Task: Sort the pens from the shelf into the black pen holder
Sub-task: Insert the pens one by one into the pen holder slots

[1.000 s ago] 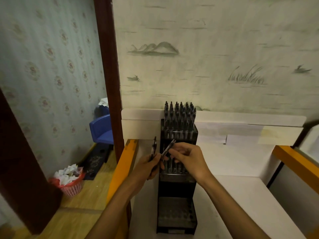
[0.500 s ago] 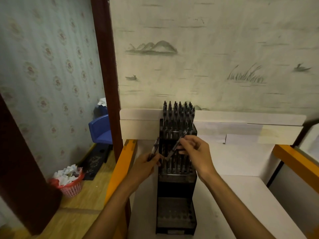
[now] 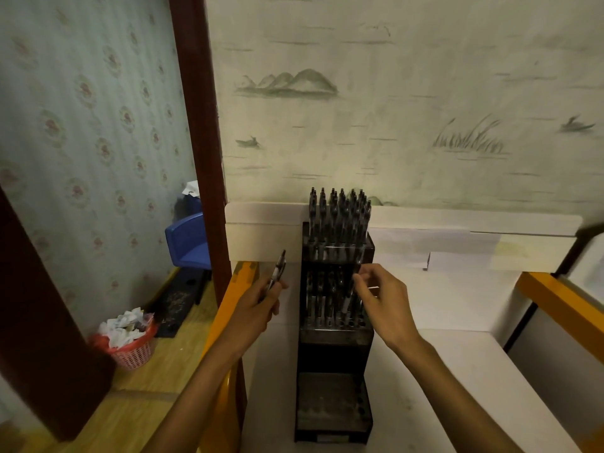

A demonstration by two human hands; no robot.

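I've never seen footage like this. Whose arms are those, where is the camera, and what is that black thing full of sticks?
No machine here: the arms belong to a person, and the single picture comes from a wide-angle camera worn on the head, looking forward and down.

The black thing is a stepped pen holder standing on a white shelf. The sticks are pens: its top tier is packed, the middle tier partly filled, and the lowest tier looks empty.

The right hand pinches one pen and is setting it into the middle tier. The left hand holds spare pens beside the holder.

On the floor to the left stands a red basket of crumpled paper.
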